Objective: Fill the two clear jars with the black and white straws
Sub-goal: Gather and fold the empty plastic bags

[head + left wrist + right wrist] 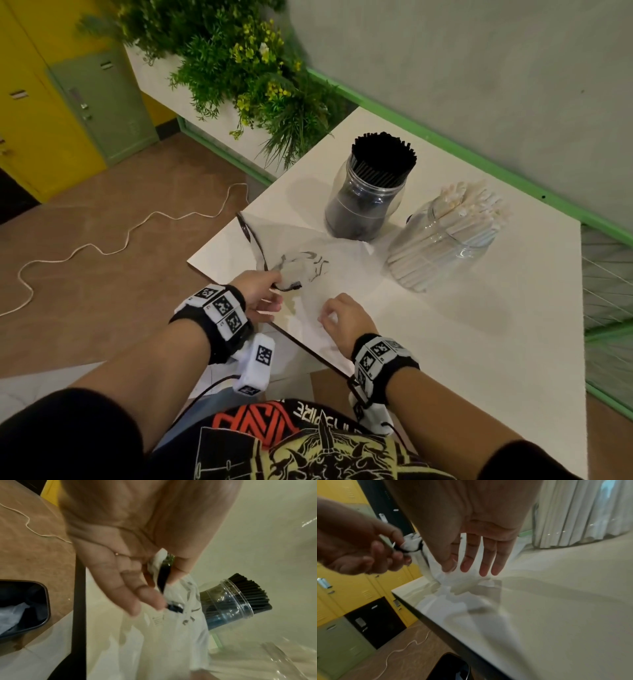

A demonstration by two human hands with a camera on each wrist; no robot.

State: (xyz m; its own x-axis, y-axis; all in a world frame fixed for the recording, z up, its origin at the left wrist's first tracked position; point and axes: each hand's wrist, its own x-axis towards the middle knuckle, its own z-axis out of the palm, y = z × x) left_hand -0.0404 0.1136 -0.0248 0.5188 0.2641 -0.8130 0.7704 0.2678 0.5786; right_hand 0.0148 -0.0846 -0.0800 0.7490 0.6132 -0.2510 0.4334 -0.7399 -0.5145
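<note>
Pinching a crumpled clear plastic bag (308, 270) at its black-edged end with left hand (257, 294); pressing it flat with right hand (346, 317), fingers spread. Behind on table (479, 325): black straws (383, 154) bunched upright in jar (363, 209), white straws (469, 209) leaning in second jar (442, 250).

The two jars (363, 202) are clear, glossy plastic with ribbed rims; the black straws (383, 154) look smooth plastic, the white straws (459, 219) matt — paper-like. A thin, crinkled, see-through plastic bag (308, 270) lies on the surface (479, 342), which is smooth, cream and faintly shiny. The floor (102, 205) is brown and mottled.
</note>
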